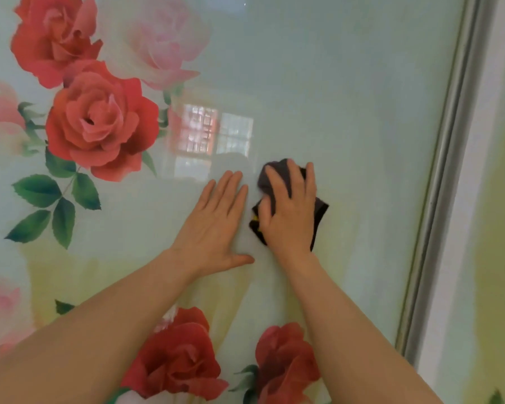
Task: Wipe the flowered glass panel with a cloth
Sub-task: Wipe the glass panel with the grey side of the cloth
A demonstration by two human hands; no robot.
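Against flowered glass panel (347, 83), right hand (289, 214) pressing bunched dark cloth (277, 173) flat with spread fingers, left hand (216, 223) just beside, open-palmed on glass, metal frame (443, 170) at right.

Soft, even daylight; a bright window reflection (213, 138) glares on the glossy glass panel (347, 97); edges slightly blurred.

Both hands lie on the glass panel (347, 83). The left hand (216, 225) lies flat, just left of the right hand (289, 211), which presses on the cloth (277, 176). The frame (438, 199) borders the panel's right edge.
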